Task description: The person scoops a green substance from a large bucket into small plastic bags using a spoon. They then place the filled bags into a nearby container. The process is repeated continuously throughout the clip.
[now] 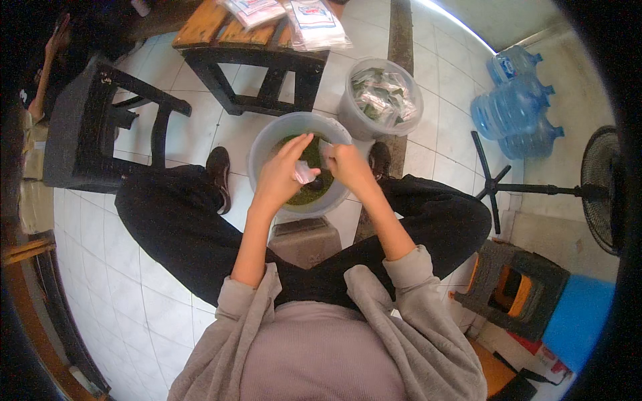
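A translucent plastic bucket [257,150] stands on the floor between my feet, with green finely cut or ground material [296,201] in it. Over its opening, my left hand [281,175] holds a small clear plastic bag [304,173] between thumb and palm, its other fingers stretched out. My right hand [350,163] is beside it with the fingers curled, pinching clear plastic [326,153]. Whether both hands grip one bag or two is not clear. Something dark lies in the bucket under my hands, partly hidden.
A second bucket [346,114] with filled plastic bags [376,97] stands just beyond. Packs of plastic bags [315,22] lie on a wooden stool [200,30]. A black stool [75,130] is at left; blue water bottles [514,110] and a stand fan [599,190] are at right. Another person's arm [47,65] shows far left.
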Tool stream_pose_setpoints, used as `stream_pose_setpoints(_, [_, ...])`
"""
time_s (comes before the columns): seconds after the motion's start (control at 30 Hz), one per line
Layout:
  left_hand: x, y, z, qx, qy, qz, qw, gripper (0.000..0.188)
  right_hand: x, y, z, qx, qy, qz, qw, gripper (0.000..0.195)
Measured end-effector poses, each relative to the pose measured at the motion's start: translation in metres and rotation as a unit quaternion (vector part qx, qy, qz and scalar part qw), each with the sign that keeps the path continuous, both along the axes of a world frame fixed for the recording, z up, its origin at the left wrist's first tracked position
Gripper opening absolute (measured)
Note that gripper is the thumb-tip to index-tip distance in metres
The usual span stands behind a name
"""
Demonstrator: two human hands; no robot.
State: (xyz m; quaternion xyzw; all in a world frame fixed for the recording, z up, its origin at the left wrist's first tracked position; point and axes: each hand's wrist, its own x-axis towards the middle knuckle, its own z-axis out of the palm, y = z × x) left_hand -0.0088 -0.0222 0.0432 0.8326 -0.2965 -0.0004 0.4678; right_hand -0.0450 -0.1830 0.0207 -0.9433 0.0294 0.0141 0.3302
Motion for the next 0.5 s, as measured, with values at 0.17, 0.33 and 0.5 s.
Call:
stream_pose_setpoints(0.17, [0.002, 0.009, 0.002, -0.023, 0.030, -0.063, 0.997, 0.041, 0.012, 0.003, 0.020, 0.104, 0.067, 0.117, 0.985, 0.019])
stream_pose_setpoints(0.33, [0.020, 0.029, 0.011, -0.025, 0.031, 0.045, 0.998, 0.039, 0.035, 0.016, 0.026, 0.399, 0.037, -0.013, 0.916, 0.017])
stream_pose_setpoints(0.5, [0.038, 0.042, 0.005, -0.091, 0.007, 0.231, 0.969, 0.045, 0.060, 0.021, -0.063, 0.209, 0.086, -0.037, 0.973, 0.028])
